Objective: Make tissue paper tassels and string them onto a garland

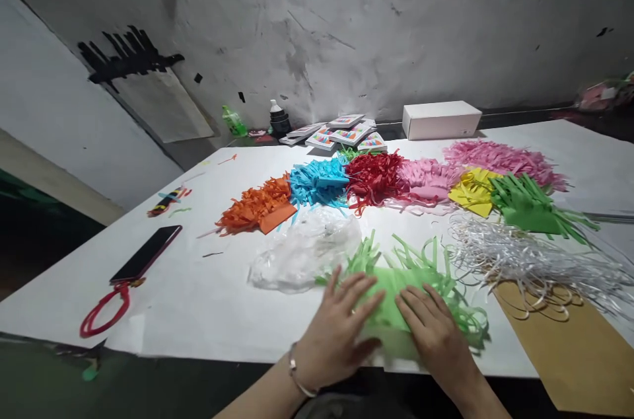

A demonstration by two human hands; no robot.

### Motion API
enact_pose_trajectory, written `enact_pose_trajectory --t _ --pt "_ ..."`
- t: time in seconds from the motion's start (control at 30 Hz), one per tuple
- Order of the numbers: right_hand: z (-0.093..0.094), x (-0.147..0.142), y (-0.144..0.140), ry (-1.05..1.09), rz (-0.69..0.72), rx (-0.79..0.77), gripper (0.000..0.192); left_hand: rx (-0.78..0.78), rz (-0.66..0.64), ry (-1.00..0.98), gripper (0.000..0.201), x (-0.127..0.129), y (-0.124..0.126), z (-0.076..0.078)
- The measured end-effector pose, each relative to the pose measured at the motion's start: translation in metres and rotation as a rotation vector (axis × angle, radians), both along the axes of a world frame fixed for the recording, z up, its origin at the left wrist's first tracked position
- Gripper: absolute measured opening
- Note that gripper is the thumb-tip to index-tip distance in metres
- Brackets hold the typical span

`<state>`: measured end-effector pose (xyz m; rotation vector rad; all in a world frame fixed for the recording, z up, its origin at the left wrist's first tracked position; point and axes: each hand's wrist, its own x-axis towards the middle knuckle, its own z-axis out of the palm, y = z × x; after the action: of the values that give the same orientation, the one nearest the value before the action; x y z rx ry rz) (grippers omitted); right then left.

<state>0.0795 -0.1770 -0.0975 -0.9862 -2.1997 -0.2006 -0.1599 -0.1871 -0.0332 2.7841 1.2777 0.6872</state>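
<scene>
light green fringed paper (396, 287) partly hidden under left hand (337, 333) and right hand (436, 333), both hands flat, fingers spread, grasping nothing

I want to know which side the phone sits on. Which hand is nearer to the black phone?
Left. The left hand lies flat on the light green fringed paper, with the black phone further out to its left; the right hand is beyond it.
</scene>
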Motion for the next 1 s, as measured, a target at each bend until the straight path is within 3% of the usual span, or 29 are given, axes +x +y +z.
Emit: enact_pose_trajectory --t 0.1,0.2,0.3,0.4,0.5,0.57,0.63,0.7,0.77,0.8,0.9,1.0 --pt "0.006 -0.008 -0.003 -0.023 0.003 0.006 0.033 -0.04 -0.029 -0.062 0.039 0.033 0.001 -0.013" --pt "0.006 0.007 0.002 -0.06 -0.153 -0.04 0.043 -0.011 -0.022 -0.118 0.036 0.034 0.009 -0.029" --pt "0.005 0.042 0.015 -0.115 -0.348 -0.08 0.047 0.011 -0.065 -0.09 0.035 0.023 0.01 -0.038" --pt "0.007 0.086 0.026 -0.146 -0.536 -0.077 0.036 0.002 -0.069 -0.05 0.033 0.017 0.007 -0.044" --pt "0.019 0.123 0.022 -0.163 -0.721 -0.06 0.034 -0.019 -0.047 -0.014 0.032 0.018 0.004 -0.048" --pt "0.034 0.13 0.011 -0.164 -0.796 -0.019 0.037 -0.036 -0.032 0.0 0.033 0.021 0.004 -0.049" --pt "0.049 0.116 -0.002 -0.118 -0.699 0.05 0.038 -0.057 -0.028 0.007 0.034 0.023 0.003 -0.047" --pt "0.057 0.086 -0.012 -0.052 -0.362 0.076 0.04 -0.084 -0.028 0.008 0.035 0.024 0.002 -0.044" --pt "0.052 0.052 -0.014 -0.082 0.049 -0.032 0.039 -0.114 -0.037 0.008 0.035 0.023 0.001 -0.041" --pt "0.045 0.038 -0.014 -0.101 0.155 -0.075 0.035 -0.129 -0.042 0.008 0.035 0.022 0.001 -0.04" --pt "0.021 0.02 -0.008 -0.032 0.182 -0.118 0.024 -0.162 -0.058 0.018 0.036 0.015 -0.002 -0.037" --pt "0.009 0.03 -0.007 0.023 0.12 -0.164 0.015 -0.2 -0.071 0.04 0.036 0.008 -0.006 -0.035"
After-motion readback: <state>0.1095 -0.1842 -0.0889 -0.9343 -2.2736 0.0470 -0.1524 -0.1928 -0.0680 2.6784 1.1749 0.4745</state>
